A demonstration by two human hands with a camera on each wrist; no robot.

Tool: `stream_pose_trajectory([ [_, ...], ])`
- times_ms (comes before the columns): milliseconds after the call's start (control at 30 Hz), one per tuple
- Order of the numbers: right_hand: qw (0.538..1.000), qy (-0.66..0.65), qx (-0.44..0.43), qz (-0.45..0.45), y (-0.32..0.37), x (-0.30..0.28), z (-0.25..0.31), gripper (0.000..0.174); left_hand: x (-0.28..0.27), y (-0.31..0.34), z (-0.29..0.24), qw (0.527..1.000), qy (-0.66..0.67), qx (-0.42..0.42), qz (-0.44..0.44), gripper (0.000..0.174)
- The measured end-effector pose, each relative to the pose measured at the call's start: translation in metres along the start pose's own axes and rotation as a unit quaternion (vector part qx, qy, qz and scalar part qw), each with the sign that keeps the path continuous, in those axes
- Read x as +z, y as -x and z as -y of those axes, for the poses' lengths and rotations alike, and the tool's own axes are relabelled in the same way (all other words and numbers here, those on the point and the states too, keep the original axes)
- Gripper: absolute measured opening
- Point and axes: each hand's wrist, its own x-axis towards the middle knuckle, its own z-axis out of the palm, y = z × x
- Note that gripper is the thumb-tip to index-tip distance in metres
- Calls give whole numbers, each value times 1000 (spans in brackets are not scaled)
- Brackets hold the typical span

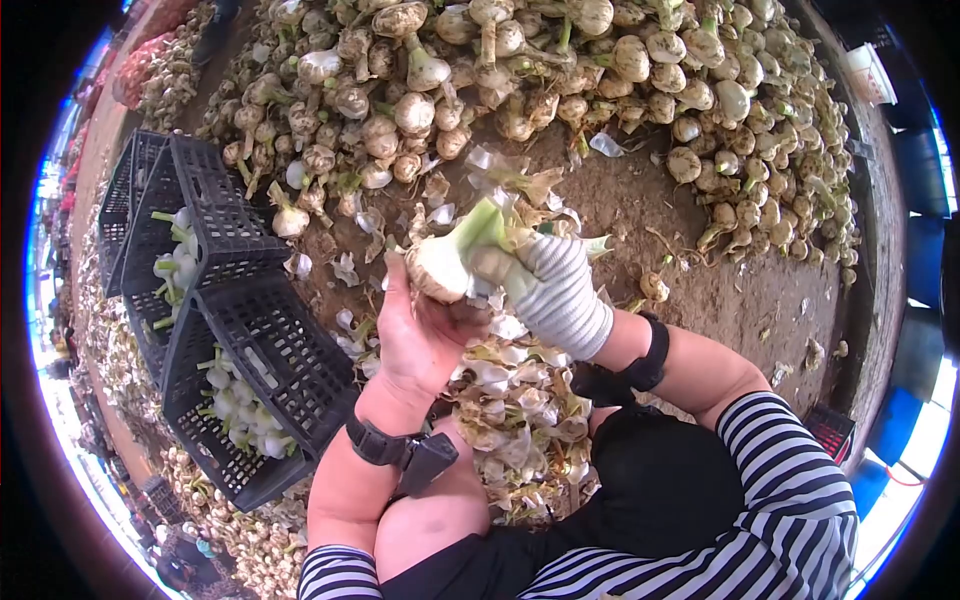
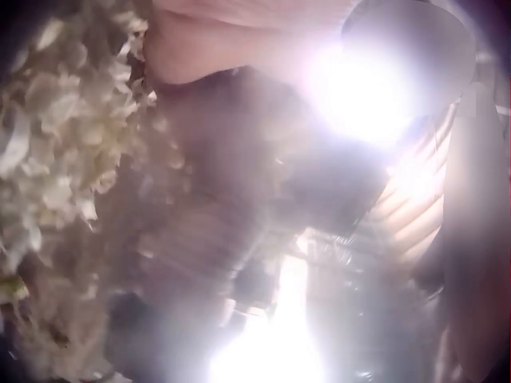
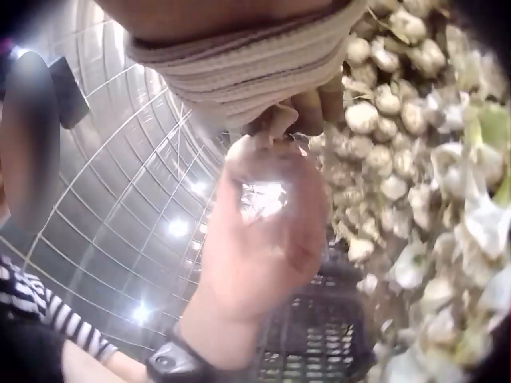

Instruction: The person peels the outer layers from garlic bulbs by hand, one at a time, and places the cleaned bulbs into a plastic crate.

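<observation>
A garlic bulb with a thick green stem is held up before the person in the head view. The bare left hand grips the bulb from below, its thumb standing up along the side. The right hand, in a striped white glove, has its fingers curled round the stem and outer leaves. In the right wrist view the left hand is below the gloved right hand, close together. Glare and blur hide most of the left wrist view.
Black crates at the left hold cleaned bulbs with short green stems. A large heap of unpeeled garlic spreads across the far side. Peeled skins lie piled between the person's legs. A white bucket stands at the far right.
</observation>
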Motion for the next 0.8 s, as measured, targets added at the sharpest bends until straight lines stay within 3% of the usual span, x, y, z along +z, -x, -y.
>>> stream_pose_trajectory([
  [33, 998, 19, -60, -16, -6, 0, -3, 19, 1, -3, 6, 1000, -1, -2, 0, 49],
  [67, 998, 18, -59, -18, -7, -3, -3, 19, 2, -9, 17, 978, -136, 133, -82, 43],
  [100, 987, 83, -137, -1, -8, -6, -2, 18, 1, -12, 22, 914, -264, 263, -159, 41],
  [133, 966, 146, -212, 15, -10, -9, -2, 17, -8, -5, 15, 837, -451, 257, -173, 52],
  [167, 994, -57, -87, 41, -20, -8, -36, 15, -6, -3, 9, 874, -404, 238, -130, 51],
  [200, 984, -173, 9, 49, -8, -17, 8, 16, -2, -2, 4, 906, -353, 219, -87, 51],
  [267, 978, -123, 119, 116, -14, -42, 28, 17, -6, -1, -7, 923, -334, 176, -71, 49],
  [333, 979, -96, 127, 129, -12, -41, 21, 19, -4, -3, -10, 938, -315, 135, -54, 48],
  [367, 984, -58, 94, 140, -9, -36, 22, 20, 1, -4, -8, 787, -537, 296, -66, 44],
  [400, 987, -24, 62, 149, -6, -33, 22, 21, 3, -4, -7, 560, -708, 425, -69, 40],
  [433, 986, -15, 40, 160, -4, -33, 24, 20, -9, -5, -3, 635, -645, 416, -90, 31],
  [467, 987, -17, 41, 157, -5, -31, 19, 20, -9, -3, -2, 635, -646, 414, -87, 31],
  [533, 985, 103, -77, 116, -12, -26, 6, 17, -7, 1, 2, 657, -632, 397, -109, 23],
  [567, 961, 239, -134, 43, -19, -26, 7, 15, -1, 3, 3, 679, -603, 405, -109, 18],
  [600, 973, 192, -123, 11, -38, -24, -38, 15, 1, 6, 2, 679, -604, 404, -108, 18],
  [667, 865, 492, -86, 49, -52, -38, -33, 18, 5, 11, -1, 664, -610, 428, -57, 16],
  [700, 855, 512, -40, 69, -60, -50, -50, 21, 9, 16, 1, 669, -593, 447, -20, 14],
  [733, 843, 530, 4, 90, -65, -60, -66, 24, 11, 20, 2, 704, -561, 436, -2, 15],
  [767, 760, 636, 19, 131, -64, -63, -58, 29, 6, 17, 2, 735, -525, 428, -19, 18],
  [800, 760, 636, 18, 131, -60, -63, -47, 29, 2, 14, 1, 765, -487, 420, -35, 21],
])
